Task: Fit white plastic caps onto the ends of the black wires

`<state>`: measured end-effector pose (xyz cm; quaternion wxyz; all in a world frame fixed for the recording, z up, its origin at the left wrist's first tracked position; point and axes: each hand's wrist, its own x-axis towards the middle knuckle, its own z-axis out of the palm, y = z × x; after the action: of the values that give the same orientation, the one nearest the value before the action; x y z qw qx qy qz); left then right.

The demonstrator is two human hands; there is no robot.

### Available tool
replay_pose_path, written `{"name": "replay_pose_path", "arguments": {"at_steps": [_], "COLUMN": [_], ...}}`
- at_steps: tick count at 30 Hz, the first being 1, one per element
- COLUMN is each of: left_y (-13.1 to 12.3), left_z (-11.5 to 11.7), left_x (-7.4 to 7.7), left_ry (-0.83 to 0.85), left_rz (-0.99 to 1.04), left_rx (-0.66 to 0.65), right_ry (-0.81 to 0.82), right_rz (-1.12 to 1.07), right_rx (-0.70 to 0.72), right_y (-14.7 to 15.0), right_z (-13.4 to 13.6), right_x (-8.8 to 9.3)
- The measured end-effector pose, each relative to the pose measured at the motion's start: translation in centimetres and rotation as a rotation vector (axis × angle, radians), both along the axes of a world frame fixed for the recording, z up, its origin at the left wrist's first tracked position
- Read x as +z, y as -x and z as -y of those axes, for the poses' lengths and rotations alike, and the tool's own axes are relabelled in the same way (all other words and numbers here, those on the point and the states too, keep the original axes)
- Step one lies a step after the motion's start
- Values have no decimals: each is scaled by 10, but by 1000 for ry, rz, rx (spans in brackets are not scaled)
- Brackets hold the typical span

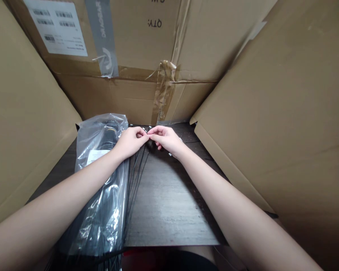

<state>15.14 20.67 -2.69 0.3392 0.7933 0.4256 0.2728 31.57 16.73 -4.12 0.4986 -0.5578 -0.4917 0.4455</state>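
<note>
Strands: I saw a bunch of thin, straight black strands point(137, 177), fanning apart toward me.
Where: they ran from a pinch between my left hand point(131, 142) and right hand point(166, 140), down the near side, partly over the bag's right edge.
Left hand: closed in a pinch on the strands' far ends, coming in from the left.
Right hand: also closed in a pinch at the strands, nearly meeting my left hand.
Bag: a clear plastic bag point(94, 139) lay left, holding a black bundle point(109, 133) and a white slip point(97, 156).
Table: a dark wood-grain table point(169, 203) lay beneath everything.
Carton: a taped cardboard carton point(135, 94) stood far, with brown flaps point(285, 113) rising right.
</note>
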Motion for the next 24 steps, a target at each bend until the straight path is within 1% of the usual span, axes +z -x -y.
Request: {"name": "replay_pose_path", "arguments": {"at_steps": [7,12,18,24], "left_y": [1,0,-1,0], "left_z": [-2,-2,1,0], "left_x": [-4,-2,2,-1], "left_ry": [-10,-10,20,-1], "left_rz": [4,-14,-20,-17], "left_rx": [-7,7,6,-10], "right_ry": [-17,-31,-49,-48], "right_rz": [-31,-35,-48,-24], "right_rx": [58,90,55,62], "right_y": [-4,-6,-5,-5], "right_z": [-1,-2,-2,-2], "right_x": [-2,-4,-4,-5]}}
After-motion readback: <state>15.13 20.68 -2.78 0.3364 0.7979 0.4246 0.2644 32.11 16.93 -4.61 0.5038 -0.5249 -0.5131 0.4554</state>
